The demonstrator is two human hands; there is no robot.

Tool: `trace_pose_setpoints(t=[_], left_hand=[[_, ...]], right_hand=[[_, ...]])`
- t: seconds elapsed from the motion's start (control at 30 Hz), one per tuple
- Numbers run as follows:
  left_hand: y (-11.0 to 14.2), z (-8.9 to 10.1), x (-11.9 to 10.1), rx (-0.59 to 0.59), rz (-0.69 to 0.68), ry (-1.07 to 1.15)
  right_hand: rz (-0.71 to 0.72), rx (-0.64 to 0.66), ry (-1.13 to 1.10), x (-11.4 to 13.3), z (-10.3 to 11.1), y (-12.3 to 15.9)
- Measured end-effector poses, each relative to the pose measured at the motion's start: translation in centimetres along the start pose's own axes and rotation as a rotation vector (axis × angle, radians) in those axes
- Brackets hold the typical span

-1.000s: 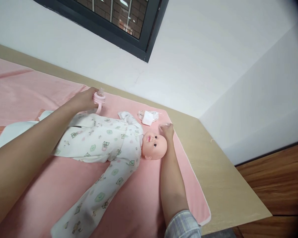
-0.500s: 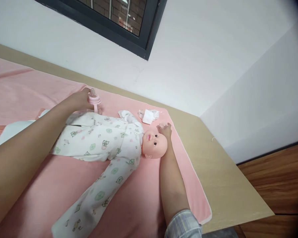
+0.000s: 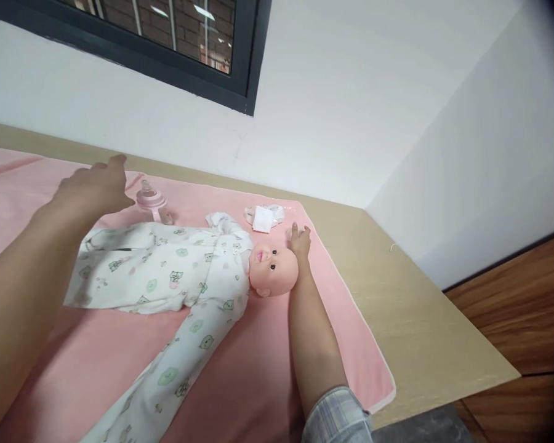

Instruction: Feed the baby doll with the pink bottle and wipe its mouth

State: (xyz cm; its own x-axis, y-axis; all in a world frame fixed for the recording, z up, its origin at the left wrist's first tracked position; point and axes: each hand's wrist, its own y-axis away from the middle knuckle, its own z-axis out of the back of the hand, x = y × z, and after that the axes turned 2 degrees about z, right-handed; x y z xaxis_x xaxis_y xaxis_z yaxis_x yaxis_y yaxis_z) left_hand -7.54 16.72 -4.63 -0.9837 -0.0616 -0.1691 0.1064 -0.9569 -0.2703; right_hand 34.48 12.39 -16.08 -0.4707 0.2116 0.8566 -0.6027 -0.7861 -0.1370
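Note:
A bald baby doll (image 3: 275, 271) lies on its back in a white sleepsuit (image 3: 180, 264) with green and brown animal prints; its sleeves extend past its hands. My left hand (image 3: 92, 187) hovers over the far side of the suit, fingers apart and holding nothing. Just right of it, a pink-collared baby bottle (image 3: 152, 202) with a clear teat and a handle stands tilted on the blanket. Beyond the doll's head, my right hand (image 3: 301, 240) has its fingers curled around a small clear object, mostly hidden. My right forearm passes close by the head.
A pink blanket (image 3: 253, 369) with a pale edge covers much of the wooden table (image 3: 397, 320). A clear plastic wrapper with a white square (image 3: 263, 219) lies near the doll's head. A white wall and dark-framed window (image 3: 244, 74) rise behind; wooden panels (image 3: 517, 307) stand at right.
My left hand has let go of the baby bottle and drawn away leftward. My right hand stays by the doll's head, its fingers slightly shifted. The view has turned a little.

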Motion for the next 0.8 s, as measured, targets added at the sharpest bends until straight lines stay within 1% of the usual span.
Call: trace_pose_setpoints(t=[0.03, 0.1, 0.13, 0.17, 0.23, 0.27, 0.3, 0.33, 0.4, 0.5, 0.57, 0.63, 0.7, 0.73, 0.8], left_hand=[[0.9, 0.9, -1.1, -0.051, -0.025, -0.007], [2.7, 2.5, -4.0, -0.181, -0.170, 0.019], [3.6, 3.1, -5.7, -0.191, -0.266, 0.040], [4.4, 3.5, -7.4, -0.171, -0.366, 0.069], [5.8, 3.7, -10.9, -0.138, -0.536, 0.100], [6.3, 3.7, -12.5, -0.115, -0.649, 0.100], [6.7, 3.5, -14.0, -0.054, -0.759, 0.073], [7.0, 3.3, -15.4, 0.028, -0.838, 0.028], [7.3, 2.7, -17.7, 0.188, -0.943, -0.005], [7.0, 1.7, -20.1, 0.437, -1.015, 0.089], [6.4, 0.9, -21.3, 0.645, -1.043, 0.168], [5.6, -0.1, -22.2, 0.854, -1.033, 0.211], [5.1, -1.2, -22.9, 1.021, -0.940, 0.231], [4.9, -1.7, -23.2, 1.075, -0.879, 0.239], [4.8, -2.6, -23.6, 1.125, -0.782, 0.258]], right_hand=[[-0.001, -0.001, -0.014, 0.0, 0.0, -0.1], [0.017, -0.026, -0.037, 0.0, 0.1, -0.1], [0.038, -0.048, -0.043, 0.1, 0.1, 0.0], [0.068, -0.079, -0.043, 0.1, 0.1, 0.1], [0.159, -0.165, -0.033, 0.3, 0.2, 0.2], [0.212, -0.213, -0.024, 0.4, 0.3, 0.3], [0.262, -0.255, -0.012, 0.5, 0.4, 0.4], [0.307, -0.285, 0.005, 0.6, 0.5, 0.5], [0.375, -0.293, 0.039, 0.7, 0.5, 0.8], [0.445, -0.210, 0.033, 0.8, 0.4, 1.1], [0.461, -0.122, 0.012, 0.9, 0.2, 1.3], [0.449, -0.015, 0.004, 1.0, 0.0, 1.4], [0.432, 0.094, -0.012, 1.2, -0.1, 1.5], [0.425, 0.147, -0.029, 1.3, -0.2, 1.5], [0.406, 0.245, -0.065, 1.4, -0.3, 1.7]])
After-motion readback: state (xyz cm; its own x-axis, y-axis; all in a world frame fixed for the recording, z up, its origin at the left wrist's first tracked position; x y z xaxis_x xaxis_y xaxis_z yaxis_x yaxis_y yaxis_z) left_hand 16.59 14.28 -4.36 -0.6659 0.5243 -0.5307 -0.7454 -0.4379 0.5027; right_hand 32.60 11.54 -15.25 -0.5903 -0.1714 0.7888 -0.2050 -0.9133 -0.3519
